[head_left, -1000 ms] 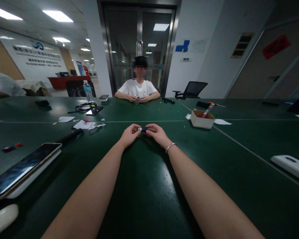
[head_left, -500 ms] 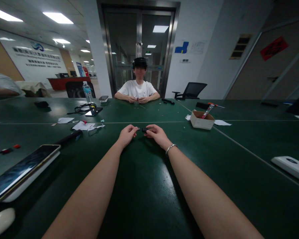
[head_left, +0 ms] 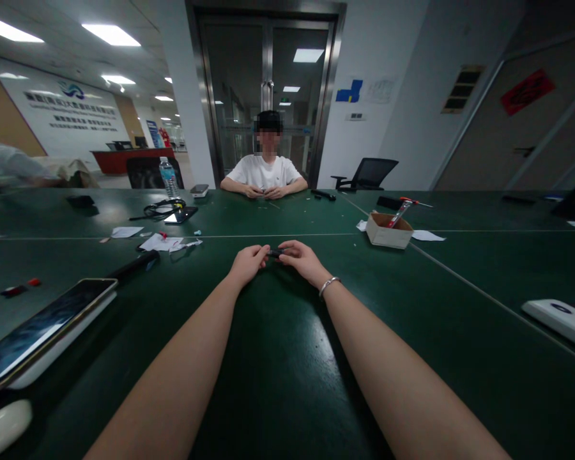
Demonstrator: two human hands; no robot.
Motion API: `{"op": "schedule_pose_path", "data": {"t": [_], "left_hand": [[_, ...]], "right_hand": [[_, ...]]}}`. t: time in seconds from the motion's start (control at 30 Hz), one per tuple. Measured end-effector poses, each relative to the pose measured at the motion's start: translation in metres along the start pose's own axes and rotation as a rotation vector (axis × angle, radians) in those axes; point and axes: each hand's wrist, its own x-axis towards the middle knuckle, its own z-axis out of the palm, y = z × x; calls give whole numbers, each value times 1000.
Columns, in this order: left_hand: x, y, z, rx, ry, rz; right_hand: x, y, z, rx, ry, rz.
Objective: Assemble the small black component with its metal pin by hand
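Note:
Both hands meet above the dark green table [head_left: 278, 332]. My right hand [head_left: 301, 257], with a silver bracelet [head_left: 329, 287] at its wrist, pinches a small black cylinder-like piece [head_left: 275, 253]. My left hand [head_left: 250, 263] has its thumb and fingers closed at the left end of that piece. The small part it pinches is mostly hidden by the fingertips. The two parts touch or nearly touch; whether they are joined I cannot tell.
At left lie a phone [head_left: 52, 329] on a white box, a white mouse [head_left: 4, 425] and crumpled paper [head_left: 160, 242]. A small open box [head_left: 389, 231] with tools stands right of centre. Across the table sits a person in a white shirt [head_left: 264, 172]; a bottle [head_left: 168, 177] stands far left.
My left hand has moved slightly right and down, closing the gap to the black piece in my right hand. The right hand has hardly moved.

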Motion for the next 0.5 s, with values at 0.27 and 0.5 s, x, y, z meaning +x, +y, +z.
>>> {"op": "schedule_pose_path", "data": {"t": [0.27,0.5], "left_hand": [[-1,2,-2,39,8,-22],[-1,5,-2,48,-8,-40]], "right_hand": [[0,1,-1,10,-1,4],[0,1,-2,3,-11,5]]}}
